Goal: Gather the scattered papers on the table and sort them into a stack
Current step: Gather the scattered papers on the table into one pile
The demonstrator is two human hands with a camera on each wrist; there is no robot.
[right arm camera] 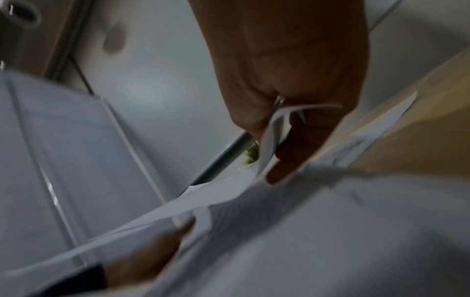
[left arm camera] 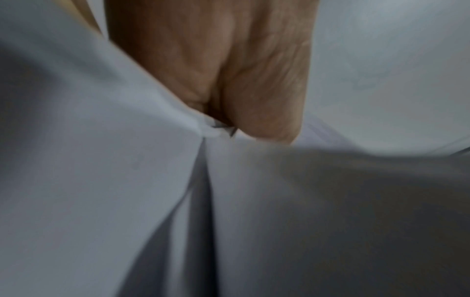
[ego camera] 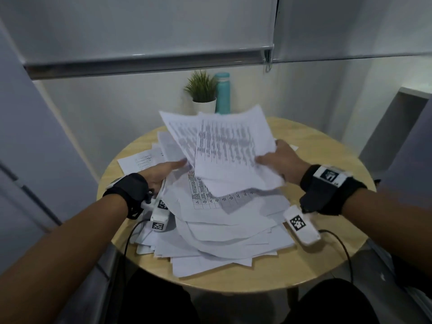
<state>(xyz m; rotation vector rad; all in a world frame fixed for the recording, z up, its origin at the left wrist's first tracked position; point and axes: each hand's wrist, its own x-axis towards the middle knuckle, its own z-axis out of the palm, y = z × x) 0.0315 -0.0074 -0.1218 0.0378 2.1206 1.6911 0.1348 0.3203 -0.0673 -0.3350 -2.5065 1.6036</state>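
Observation:
A messy pile of white papers [ego camera: 222, 232] covers the near half of the round wooden table [ego camera: 327, 160]. Above it, both hands hold up a few printed sheets [ego camera: 231, 146], fanned and tilted toward me. My left hand [ego camera: 173, 166] grips their lower left edge, fingers underneath. The left wrist view shows that hand [left arm camera: 216, 70] with paper [left arm camera: 101, 160] bunched at its palm. My right hand [ego camera: 272, 160] pinches the right edge. In the right wrist view the right hand [right arm camera: 292, 84] holds curled sheet edges [right arm camera: 272, 130] between thumb and fingers. More loose sheets [ego camera: 140, 160] lie flat at the left.
A small potted plant [ego camera: 202, 94] and a teal bottle [ego camera: 222, 93] stand at the table's far edge against the wall. A roller blind [ego camera: 149, 59] hangs above. Bare wood shows on the table's right side and near edge [ego camera: 233, 284].

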